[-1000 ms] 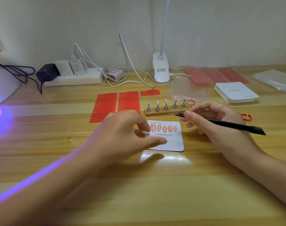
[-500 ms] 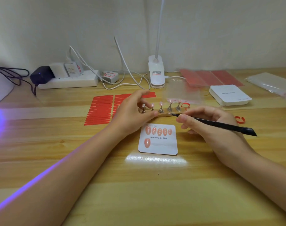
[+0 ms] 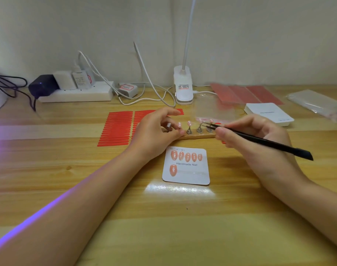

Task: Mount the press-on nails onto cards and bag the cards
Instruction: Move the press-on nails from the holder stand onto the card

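Left hand (image 3: 154, 133) pinched a stud (image 3: 169, 127) off the holder (image 3: 197, 135); right hand (image 3: 254, 139) gripped tweezers (image 3: 259, 140); card (image 3: 186, 166) lay nearer; red strips (image 3: 116, 129) lay left.

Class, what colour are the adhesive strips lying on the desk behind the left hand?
Bright red adhesive strips, in rows; seen in the head view.

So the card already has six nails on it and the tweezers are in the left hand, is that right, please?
Not quite: the head view shows the tweezers held in the right hand, not the left hand, which is at the nail stand. The card does carry six nails.
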A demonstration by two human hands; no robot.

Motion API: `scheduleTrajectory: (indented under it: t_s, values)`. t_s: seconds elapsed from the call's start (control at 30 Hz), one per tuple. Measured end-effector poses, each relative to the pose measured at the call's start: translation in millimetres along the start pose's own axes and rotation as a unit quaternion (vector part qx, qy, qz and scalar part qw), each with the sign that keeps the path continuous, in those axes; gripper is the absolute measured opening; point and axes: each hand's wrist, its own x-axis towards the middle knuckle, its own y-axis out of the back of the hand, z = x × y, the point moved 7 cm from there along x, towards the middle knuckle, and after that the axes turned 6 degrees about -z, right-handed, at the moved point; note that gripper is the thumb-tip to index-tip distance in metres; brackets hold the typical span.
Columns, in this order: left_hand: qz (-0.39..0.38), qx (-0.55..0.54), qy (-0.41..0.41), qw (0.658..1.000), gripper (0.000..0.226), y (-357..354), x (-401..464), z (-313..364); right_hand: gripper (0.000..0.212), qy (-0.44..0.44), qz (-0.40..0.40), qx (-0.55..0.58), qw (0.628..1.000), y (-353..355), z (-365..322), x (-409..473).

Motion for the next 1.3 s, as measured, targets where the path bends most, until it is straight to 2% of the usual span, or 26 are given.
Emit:
scheduleTrajectory:
  t_s: [0.17,0.3,0.37,0.43,0.67,0.97,1.13,1.23,1.3]
  values:
    - [-0.006,-0.012,-0.001,1.000,0.036,0,-1,0,0.013,0.093,-0.048,-0.090,0.990,-4,-18,17]
    - [-0.005,-0.022,0.004,1.000,0.035,0,0,-1,0.011,0.210,-0.092,-0.254,0.940,-21,-21,20]
    - [-0.003,-0.029,0.005,1.000,0.035,-1,0,-2,0.012,0.260,-0.102,-0.298,0.913,-29,-19,17]
    - [-0.001,-0.030,0.004,1.000,0.034,0,0,-2,0.010,0.291,-0.111,-0.329,0.892,-37,-16,13]
    - [-0.003,-0.034,0.003,0.999,0.031,0,-1,-2,0.007,0.332,-0.113,-0.351,0.868,-42,-17,15]
    - [-0.002,-0.026,0.004,1.000,0.030,0,-1,-1,0.008,0.322,-0.121,-0.349,0.872,-42,-12,18]
    - [-0.004,-0.020,0.004,1.000,0.030,0,-1,1,0.012,0.285,-0.101,-0.314,0.900,-39,-8,19]
    - [-0.005,-0.021,0.006,1.000,0.029,-1,-2,1,0.019,0.247,-0.098,-0.255,0.930,-37,-5,22]
    - [-0.005,-0.020,0.006,1.000,0.029,-1,-2,2,0.014,0.211,-0.095,-0.210,0.950,-35,-4,24]
